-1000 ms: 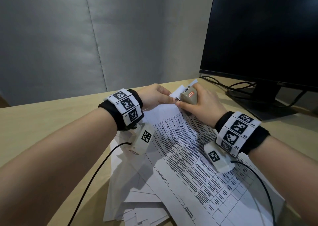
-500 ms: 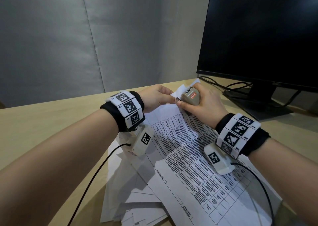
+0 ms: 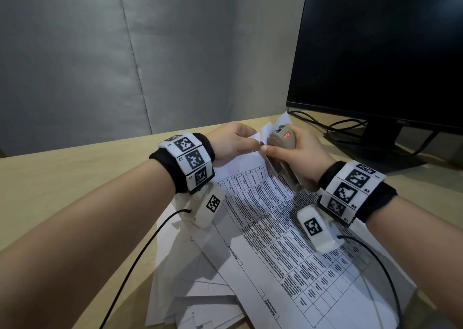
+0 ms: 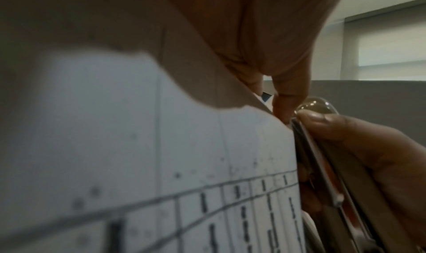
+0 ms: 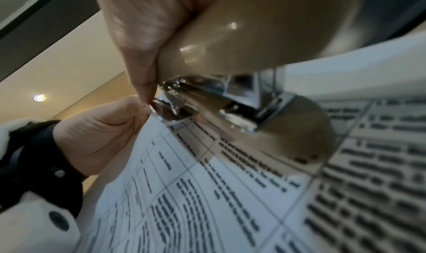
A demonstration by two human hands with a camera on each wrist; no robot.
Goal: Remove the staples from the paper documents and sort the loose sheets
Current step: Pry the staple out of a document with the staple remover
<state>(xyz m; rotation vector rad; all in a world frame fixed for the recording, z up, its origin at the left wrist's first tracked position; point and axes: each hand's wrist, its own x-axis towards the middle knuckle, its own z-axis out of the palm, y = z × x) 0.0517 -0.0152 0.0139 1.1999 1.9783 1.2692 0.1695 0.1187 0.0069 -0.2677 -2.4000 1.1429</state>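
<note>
Large black monitor (image 3: 380, 53), dark, on its stand at the far right of the pale wooden desk (image 3: 62, 178); before it, white printed sheet with a ruled table (image 3: 288, 253) uppermost on a loose pile of white papers (image 3: 190, 298), far corner lifted off the desk. Left hand (image 3: 233, 142) at that corner, fingers and thumb curled and pinching the paper's edge. Right hand (image 3: 300, 153) just beside it, wrapped round a beige plastic stapler with a red label (image 3: 283, 141), metal end (image 5: 175, 109) against the same corner.
</note>
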